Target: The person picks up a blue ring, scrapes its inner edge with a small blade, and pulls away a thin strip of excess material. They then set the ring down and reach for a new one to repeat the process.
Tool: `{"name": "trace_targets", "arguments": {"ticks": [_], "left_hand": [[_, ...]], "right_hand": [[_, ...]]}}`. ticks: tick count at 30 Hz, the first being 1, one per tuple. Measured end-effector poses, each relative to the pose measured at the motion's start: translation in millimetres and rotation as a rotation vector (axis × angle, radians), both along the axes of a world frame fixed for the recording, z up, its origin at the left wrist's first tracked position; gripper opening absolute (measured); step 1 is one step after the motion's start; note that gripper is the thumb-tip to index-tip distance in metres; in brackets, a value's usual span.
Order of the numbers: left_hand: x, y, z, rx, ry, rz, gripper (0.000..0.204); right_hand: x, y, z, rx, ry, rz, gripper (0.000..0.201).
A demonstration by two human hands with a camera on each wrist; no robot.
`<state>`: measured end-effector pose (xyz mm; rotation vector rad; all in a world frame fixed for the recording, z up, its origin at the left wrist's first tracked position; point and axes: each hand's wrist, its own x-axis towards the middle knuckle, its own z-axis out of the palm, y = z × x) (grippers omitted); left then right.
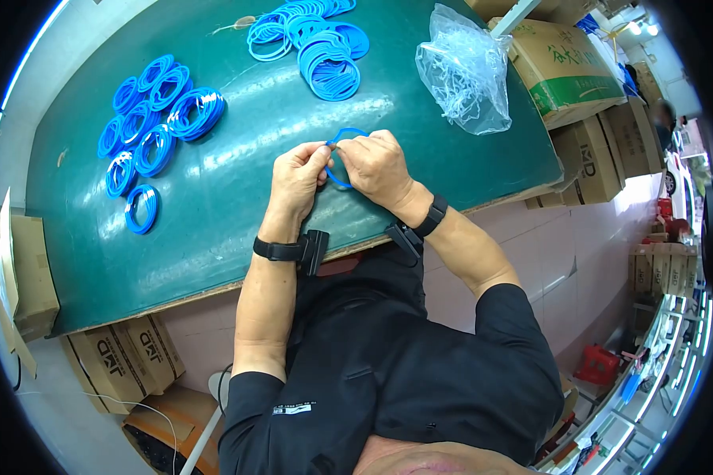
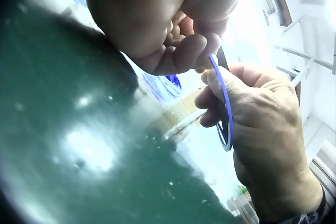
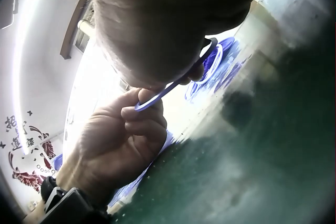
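Over the front part of the green table, both hands meet at one thin blue ring (image 1: 338,182). My left hand (image 1: 297,176) pinches its left side between thumb and fingertips. The right hand (image 1: 379,168) grips the ring from the other side, knuckles up, covering part of it. In the left wrist view the ring (image 2: 226,95) stands edge-on between the hands, a narrow band. From the right wrist the ring (image 3: 167,91) runs from the left fingertips up under the right hand. Something small and brownish shows between the fingertips; I cannot tell what it is.
On the green table (image 1: 238,190), bundles of blue rings (image 1: 139,123) lie at the left. More blue rings (image 1: 329,67) are spread in a heap at the back. A clear plastic bag (image 1: 466,75) lies back right. Cardboard boxes (image 1: 566,71) stand beyond the right edge.
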<state>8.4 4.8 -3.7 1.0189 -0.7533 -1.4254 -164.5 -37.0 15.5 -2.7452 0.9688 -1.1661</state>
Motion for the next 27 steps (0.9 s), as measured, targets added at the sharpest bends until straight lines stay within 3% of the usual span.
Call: {"name": "trace_targets", "arguments": {"ticks": [3,5,18,23,27], "left_hand": [[-1.7,-0.2,3.5,0.008,-0.033,-0.019,0.019],[-1.2,0.2,3.0,0.011,-0.042,-0.019,0.021],[1.9,0.4,0.5,0.001,-0.011,-0.038,0.020],[1.7,0.3,5.2,0.003,-0.052,-0.043,0.021],[1.4,1.4,2.7,0.021,-0.029,-0.036,0.020]], "right_hand": [[0.8,-1.3,0.5,-0.072,-0.102,-0.030,0.003],[-0.7,0.7,0.4,-0.014,0.002,-0.043,0.005],[-2.7,1.5,2.6,-0.041,0.039,-0.020,0.011],[-0.2,-1.3,3.4,-0.065,-0.101,-0.038,0.009],[-3.1,1.5,1.3,-0.010,0.024,-0.038,0.007]]}}
